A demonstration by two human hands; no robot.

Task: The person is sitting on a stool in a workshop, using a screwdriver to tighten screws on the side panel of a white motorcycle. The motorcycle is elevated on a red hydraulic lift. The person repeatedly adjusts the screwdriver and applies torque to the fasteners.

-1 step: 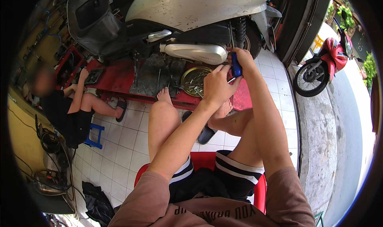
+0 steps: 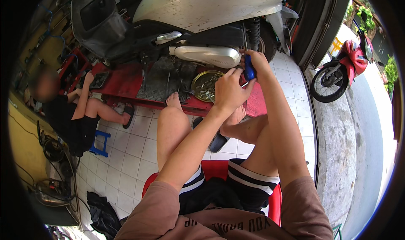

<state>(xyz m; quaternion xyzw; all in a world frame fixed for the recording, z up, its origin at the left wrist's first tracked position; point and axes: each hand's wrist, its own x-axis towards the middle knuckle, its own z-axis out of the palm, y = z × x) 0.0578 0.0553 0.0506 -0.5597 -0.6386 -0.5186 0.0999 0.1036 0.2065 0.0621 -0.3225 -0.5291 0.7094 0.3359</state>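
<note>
My right hand [image 2: 259,63] grips the blue handle [image 2: 249,71] of a tool beside the silver side cover [image 2: 204,55] of a scooter [image 2: 206,8]. A slim metal shaft [image 2: 245,35] rises above that hand, near the black rear shock [image 2: 254,33]. Just below and left, my left hand [image 2: 230,90] is closed round a metal tool [image 2: 245,84], mostly hidden by the fingers. A gold round tray [image 2: 199,94] of small metal parts sits under my hands.
A red platform [image 2: 112,88] with a dark plate [image 2: 156,84] lies under the scooter. At left, another person [image 2: 63,120] sits on a blue stool [image 2: 101,141] near cables. My bare feet rest at the platform. A red motorbike [image 2: 350,58] stands outside at right.
</note>
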